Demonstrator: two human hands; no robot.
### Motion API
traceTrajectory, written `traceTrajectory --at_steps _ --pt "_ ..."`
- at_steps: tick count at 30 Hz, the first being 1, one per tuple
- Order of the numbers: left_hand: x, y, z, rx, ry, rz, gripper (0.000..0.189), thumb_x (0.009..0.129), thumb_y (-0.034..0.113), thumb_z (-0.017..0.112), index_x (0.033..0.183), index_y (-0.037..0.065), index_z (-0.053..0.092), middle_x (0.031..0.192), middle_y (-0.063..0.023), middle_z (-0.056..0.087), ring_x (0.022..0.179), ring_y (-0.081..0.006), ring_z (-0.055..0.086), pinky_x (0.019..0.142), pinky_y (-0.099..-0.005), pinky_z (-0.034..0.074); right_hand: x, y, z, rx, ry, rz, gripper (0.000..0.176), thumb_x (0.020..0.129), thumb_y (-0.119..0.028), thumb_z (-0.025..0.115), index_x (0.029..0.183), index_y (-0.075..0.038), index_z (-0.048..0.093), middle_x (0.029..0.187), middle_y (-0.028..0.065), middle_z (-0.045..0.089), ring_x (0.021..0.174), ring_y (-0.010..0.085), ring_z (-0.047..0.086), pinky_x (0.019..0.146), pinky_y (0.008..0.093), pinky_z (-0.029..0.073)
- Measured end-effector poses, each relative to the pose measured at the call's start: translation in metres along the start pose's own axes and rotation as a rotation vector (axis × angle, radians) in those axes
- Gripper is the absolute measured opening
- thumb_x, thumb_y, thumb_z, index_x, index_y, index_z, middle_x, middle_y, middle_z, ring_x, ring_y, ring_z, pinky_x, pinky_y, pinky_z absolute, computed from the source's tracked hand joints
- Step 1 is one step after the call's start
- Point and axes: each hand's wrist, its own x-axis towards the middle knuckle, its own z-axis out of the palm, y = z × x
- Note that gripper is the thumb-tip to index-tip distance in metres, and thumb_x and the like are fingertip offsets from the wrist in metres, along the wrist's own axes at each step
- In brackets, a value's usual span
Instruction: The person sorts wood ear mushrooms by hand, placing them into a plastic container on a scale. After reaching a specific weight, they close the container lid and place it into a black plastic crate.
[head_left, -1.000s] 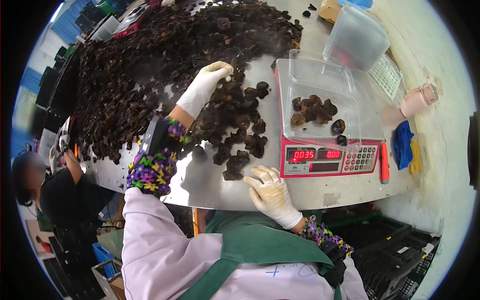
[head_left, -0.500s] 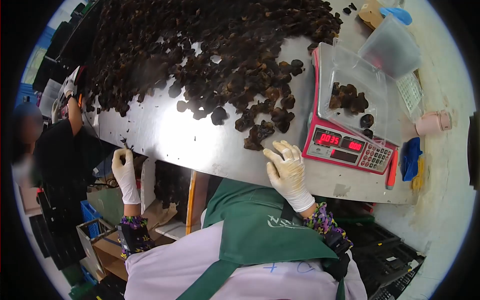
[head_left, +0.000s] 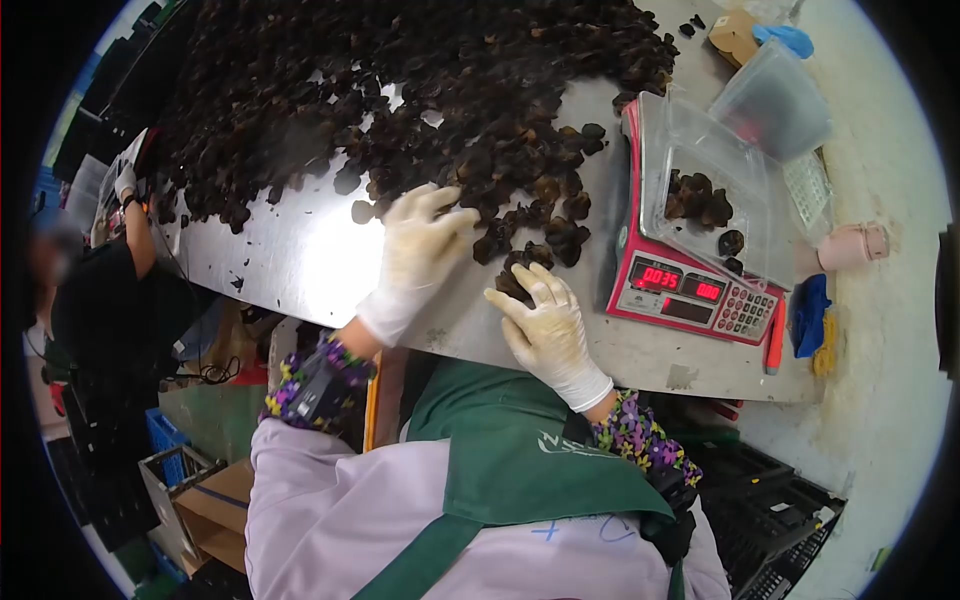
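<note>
In the head view my gloved left hand [head_left: 425, 248] reaches over the near edge of a large heap of wood ear mushrooms [head_left: 450, 110]. Its fingers are apart and no piece shows in them. My right hand [head_left: 548, 325], gloved too, lies low over the table with fingers and thumb spread. Its fingertips are at a wood ear mushroom piece [head_left: 512, 283], partly covering it. To the right stands a red digital scale [head_left: 640, 290], its display reading 0.035. A clear plastic tub [head_left: 690, 235] on the scale holds several mushroom pieces.
The metal table [head_left: 300, 270] ends just before my green apron [head_left: 540, 470]. A co-worker [head_left: 110, 270] is at the far left. At right are another clear bin [head_left: 775, 105], a pink cup [head_left: 855, 247], a blue cloth [head_left: 810, 315] and a red-handled tool [head_left: 774, 340]. Black crates [head_left: 770, 510] stand below.
My left hand has moved from the table's front edge at left, up and right to the heap, and its fingers have opened. My right hand has shifted slightly left and up to the mushroom piece.
</note>
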Motion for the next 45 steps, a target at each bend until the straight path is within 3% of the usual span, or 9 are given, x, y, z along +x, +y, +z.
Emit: traceTrajectory --at_steps 9,11,13,15,20,23,31,39,45 --pt "0.012 0.008 0.029 -0.101 -0.119 0.017 0.027 0.074 0.013 0.082 0.097 0.011 0.068 0.125 -0.0077 0.066 0.132 -0.0354 0.048 0.109 -0.0455 0.039 -0.028 0.011 -0.011 0.136 0.129 0.164 0.042 0.079 -0.004 0.067 0.121 -0.012 0.068 0.113 0.0136 0.060 0.111 0.0355 0.056 0.094 0.0445 0.047" --pt "0.000 0.004 0.018 -0.475 0.038 -0.130 0.024 0.079 0.003 0.078 0.097 0.007 0.063 0.117 -0.0071 0.068 0.122 -0.0272 0.057 0.103 -0.0389 0.044 -0.029 0.012 -0.010 0.166 0.175 0.183 0.042 0.079 -0.003 0.067 0.121 -0.011 0.068 0.111 0.0137 0.060 0.109 0.0357 0.057 0.093 0.0440 0.047" --pt "-0.012 -0.002 0.001 -0.695 -0.067 -0.428 0.019 0.088 -0.004 0.069 0.098 0.005 0.056 0.102 -0.0034 0.067 0.097 -0.0136 0.065 0.087 -0.0300 0.053 -0.030 0.012 -0.010 0.220 0.180 0.246 0.041 0.080 -0.003 0.067 0.120 -0.011 0.068 0.110 0.0137 0.060 0.108 0.0354 0.056 0.091 0.0452 0.047" --pt "-0.018 0.000 -0.011 -0.997 0.023 -0.644 0.019 0.091 -0.005 0.066 0.100 0.006 0.054 0.099 -0.0035 0.067 0.095 -0.0135 0.066 0.087 -0.0282 0.053 -0.030 0.013 -0.010 0.238 0.197 0.222 0.040 0.080 -0.002 0.066 0.119 -0.012 0.068 0.103 0.0118 0.060 0.103 0.0340 0.057 0.087 0.0452 0.047" --pt "-0.041 -0.011 -0.019 -0.987 0.105 -0.742 0.042 0.093 -0.006 0.065 0.133 0.005 0.057 0.109 -0.0066 0.070 0.096 -0.0145 0.068 0.089 -0.0283 0.054 -0.029 0.010 -0.014 0.281 0.144 0.249 0.036 0.085 -0.001 0.065 0.119 -0.011 0.068 0.088 0.0039 0.064 0.086 0.0272 0.060 0.081 0.0404 0.047" --pt "-0.053 -0.019 -0.020 -0.989 0.123 -0.830 0.034 0.096 0.003 0.067 0.129 0.003 0.062 0.108 -0.0076 0.071 0.096 -0.0160 0.068 0.090 -0.0280 0.054 -0.033 0.008 -0.012 0.274 0.231 0.248 0.037 0.083 0.000 0.067 0.118 -0.012 0.069 0.079 0.0047 0.057 0.073 0.0260 0.055 0.071 0.0410 0.046" --pt "-0.060 -0.010 -0.020 -1.001 0.018 -0.773 0.033 0.104 0.018 0.058 0.132 0.003 0.065 0.108 -0.0043 0.071 0.094 -0.0096 0.062 0.084 -0.0238 0.049 -0.019 0.003 -0.032 0.234 0.278 0.157 0.041 0.079 0.007 0.064 0.118 -0.007 0.067 0.105 0.0099 0.065 0.097 0.0294 0.061 0.087 0.0408 0.049" --pt "-0.064 -0.006 -0.025 -0.978 -0.015 -0.857 0.031 0.101 0.007 0.059 0.131 0.003 0.064 0.112 -0.0066 0.071 0.094 -0.0100 0.063 0.081 -0.0236 0.051 -0.016 0.004 -0.036 0.210 0.269 0.171 0.040 0.079 0.008 0.063 0.117 -0.006 0.067 0.110 0.0115 0.065 0.102 0.0298 0.060 0.091 0.0408 0.048" --pt "-0.129 -0.044 -0.066 -0.351 0.525 -0.844 0.027 0.099 0.006 0.062 0.125 0.002 0.066 0.113 -0.0053 0.069 0.102 -0.0148 0.065 0.091 -0.0279 0.051 -0.024 0.011 -0.030 0.170 0.214 0.163 0.043 0.079 0.007 0.064 0.120 -0.007 0.067 0.118 0.0128 0.063 0.110 0.0327 0.059 0.096 0.0422 0.048"
